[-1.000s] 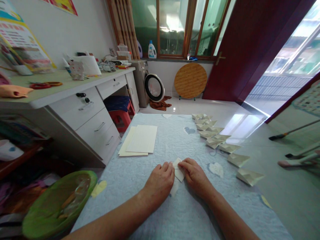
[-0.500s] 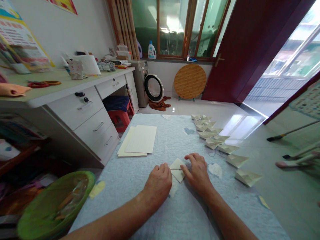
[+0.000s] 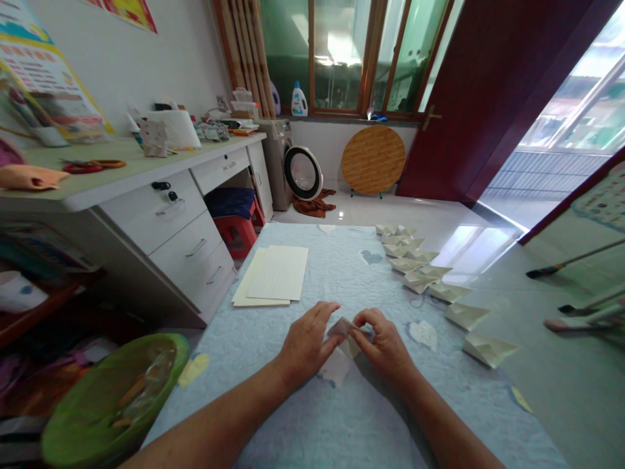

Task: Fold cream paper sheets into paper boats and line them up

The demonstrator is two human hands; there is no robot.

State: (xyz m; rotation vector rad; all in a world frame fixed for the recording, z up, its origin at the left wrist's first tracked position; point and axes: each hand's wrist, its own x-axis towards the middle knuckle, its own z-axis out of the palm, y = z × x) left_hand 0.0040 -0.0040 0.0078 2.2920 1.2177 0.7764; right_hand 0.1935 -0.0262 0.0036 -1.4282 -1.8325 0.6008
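Observation:
A small folded piece of cream paper [image 3: 343, 329] is lifted a little off the light blue cloth [image 3: 342, 417] near the table's front. My left hand [image 3: 305, 342] pinches its left side with thumb and fingers. My right hand [image 3: 383, 342] pinches its right side, fingers curled. A stack of flat cream sheets [image 3: 273, 283] lies to the far left of my hands. A row of several finished paper boats [image 3: 432, 286] runs along the cloth's right edge.
A green bowl [image 3: 110, 397] with scraps sits at the lower left. A white desk with drawers [image 3: 161, 221] stands to the left, with a red stool [image 3: 237, 231] under it. A washing machine [image 3: 293, 166] and a round wooden board [image 3: 374, 156] stand by the far wall. Mop handles [image 3: 576, 306] lie at the right.
The folded paper lay flat under my pressing fingers; now both hands have raised it slightly off the cloth and hold it by its sides.

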